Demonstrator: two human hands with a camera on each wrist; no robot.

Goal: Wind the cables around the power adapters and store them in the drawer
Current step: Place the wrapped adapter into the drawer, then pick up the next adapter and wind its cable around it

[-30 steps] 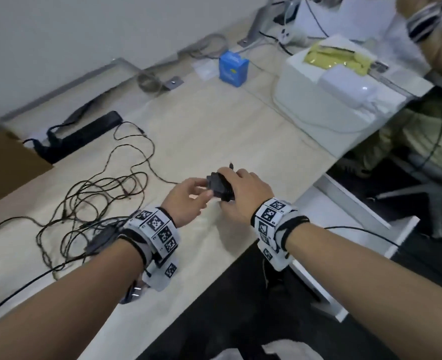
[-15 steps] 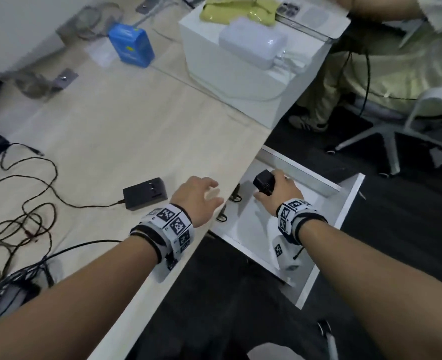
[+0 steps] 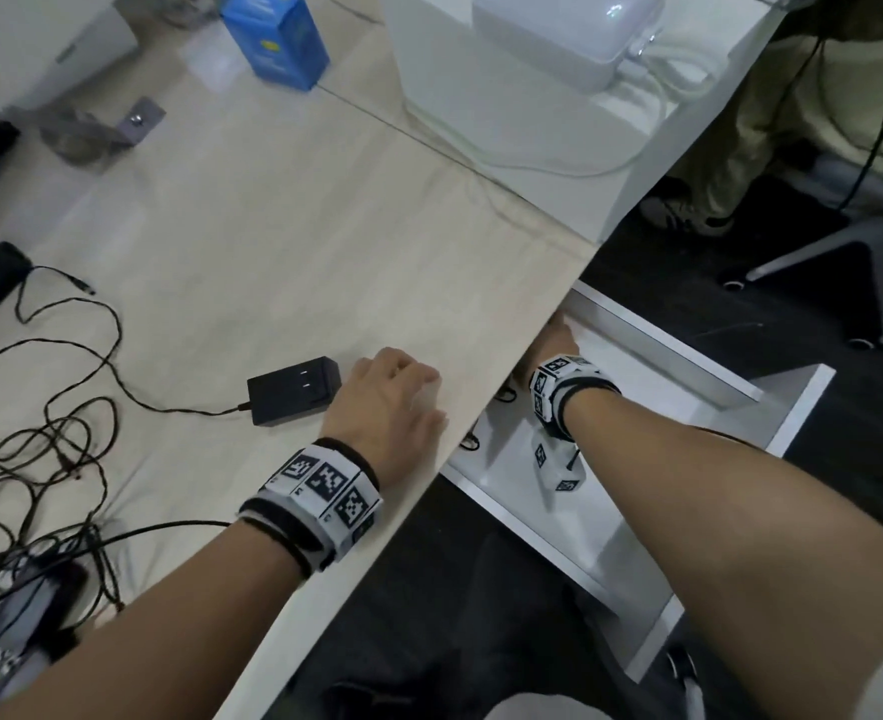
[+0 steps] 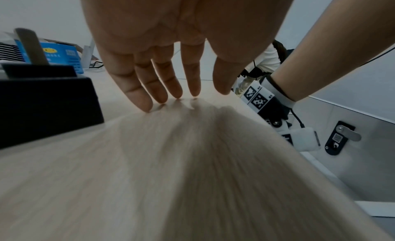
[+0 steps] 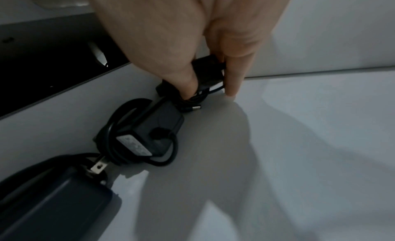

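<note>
My right hand [image 5: 205, 82] is deep in the open white drawer [image 3: 652, 350], under the desk edge, gripping a small black adapter [image 5: 208, 70] with its cable wound round it, low against the drawer floor. Just in front lies a second wound adapter [image 5: 156, 133], and a third dark adapter [image 5: 53, 199] nearest the camera. My left hand [image 3: 392, 402] rests open on the wooden desk, fingertips [image 4: 147, 106] touching the top. Beside it lies a black adapter [image 3: 294, 389] with its cable [image 3: 55, 387] trailing left in loose loops.
A tangle of thin cables [image 3: 29, 491] covers the desk's left part. A blue box [image 3: 281, 39] and a white box [image 3: 522, 85] with a white charger stand at the back. A seated person's legs [image 3: 730, 163] and a chair base [image 3: 844, 252] are to the right.
My right hand has carried the wound adapter from above the desk down into the drawer and back under the desk edge. My left hand let go and settled on the desk.
</note>
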